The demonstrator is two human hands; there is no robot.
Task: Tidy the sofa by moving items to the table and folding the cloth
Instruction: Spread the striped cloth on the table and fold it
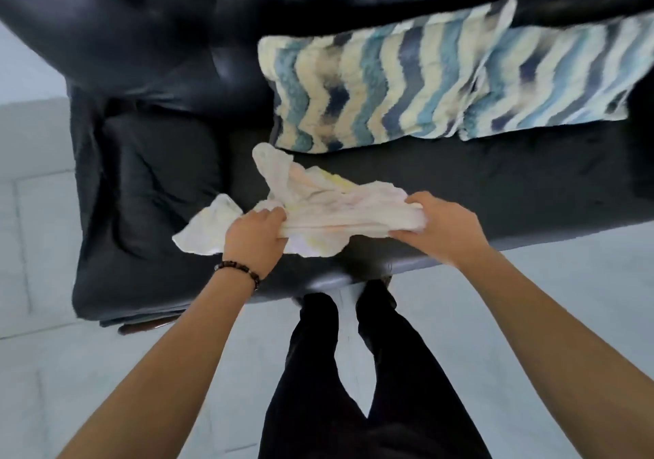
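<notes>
A crumpled pale cloth [318, 204], cream with faint yellow and pink marks, lies bunched on the seat of a black leather sofa [495, 189]. My left hand [256, 235], with a bead bracelet on its wrist, grips the cloth near its left end. My right hand [442, 228] pinches the cloth's right end. The cloth stretches between both hands just above the seat's front edge. One loose corner spills out to the left of my left hand, and another stands up toward the cushions.
Two cushions [382, 83] [555, 80] with blue and cream zigzag stripes lean against the sofa's back. The sofa's padded arm [152, 189] is at the left. Pale tiled floor [106, 370] surrounds my dark-trousered legs [354, 370]. No table is in view.
</notes>
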